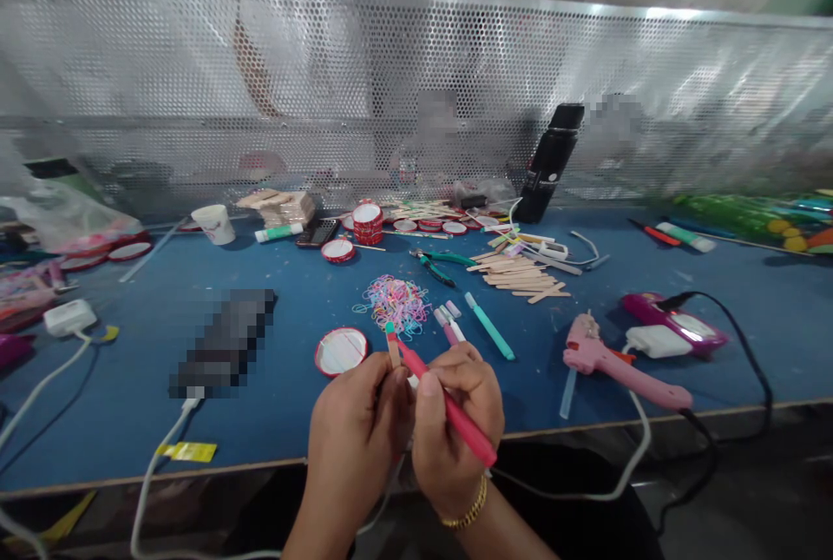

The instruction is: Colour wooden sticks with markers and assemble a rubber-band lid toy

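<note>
My left hand (pixel 355 408) pinches a wooden craft stick (pixel 393 353) upright, its top end coloured green. In my right hand (pixel 459 421) is a red-pink marker (pixel 465 425), held like a pen with its tip at the stick, just below the green. Whether the tip touches the wood I cannot tell. Just beyond my hands lies a pile of coloured rubber bands (pixel 396 306). A round red-rimmed disc (pixel 341 352) lies to the left of them. A teal marker (pixel 489 327) and a purple marker (pixel 446 326) rest to the right of the pile.
A pink glue gun (pixel 618 365) with cables lies right, beside a purple device (pixel 690 326). Loose craft sticks (pixel 521 273) and pliers (pixel 439 265) are further back. A black bottle (pixel 552 162) stands near the perforated metal screen (pixel 325 65). A phone (pixel 225 343) charges at left.
</note>
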`<action>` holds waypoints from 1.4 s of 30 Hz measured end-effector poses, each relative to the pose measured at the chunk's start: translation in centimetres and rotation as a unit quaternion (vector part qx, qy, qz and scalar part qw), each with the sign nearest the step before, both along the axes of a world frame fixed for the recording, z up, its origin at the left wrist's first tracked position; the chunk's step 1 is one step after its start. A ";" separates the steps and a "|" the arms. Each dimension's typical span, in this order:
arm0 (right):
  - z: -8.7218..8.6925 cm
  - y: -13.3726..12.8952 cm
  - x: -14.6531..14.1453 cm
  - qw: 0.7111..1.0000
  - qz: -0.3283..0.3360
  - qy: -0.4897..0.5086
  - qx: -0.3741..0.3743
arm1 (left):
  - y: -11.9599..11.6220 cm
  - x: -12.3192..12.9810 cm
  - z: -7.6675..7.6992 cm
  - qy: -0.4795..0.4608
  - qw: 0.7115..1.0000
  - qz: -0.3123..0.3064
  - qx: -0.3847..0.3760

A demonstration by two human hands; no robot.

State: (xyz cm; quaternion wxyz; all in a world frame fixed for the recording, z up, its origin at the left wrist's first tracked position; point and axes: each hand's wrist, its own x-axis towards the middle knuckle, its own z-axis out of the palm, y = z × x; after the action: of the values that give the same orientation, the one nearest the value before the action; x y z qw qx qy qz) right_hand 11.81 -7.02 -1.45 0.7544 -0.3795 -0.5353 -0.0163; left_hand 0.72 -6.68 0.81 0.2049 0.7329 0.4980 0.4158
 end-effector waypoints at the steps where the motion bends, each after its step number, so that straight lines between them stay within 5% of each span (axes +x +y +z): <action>1: -0.1 0.0 0.0 1.000 0.002 0.009 0.002 | 0.0 0.0 0.0 0.001 1.000 0.002 0.002; 42: 0.1 0.1 0.0 1.000 -0.015 0.006 0.000 | -0.1 0.1 0.2 0.006 1.000 0.009 0.009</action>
State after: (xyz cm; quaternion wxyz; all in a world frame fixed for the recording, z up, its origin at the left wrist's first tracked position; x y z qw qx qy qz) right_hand 11.83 -6.91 -1.38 0.7575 -0.3874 -0.5249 -0.0257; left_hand 0.82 -6.78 1.03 0.1918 0.7328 0.5018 0.4177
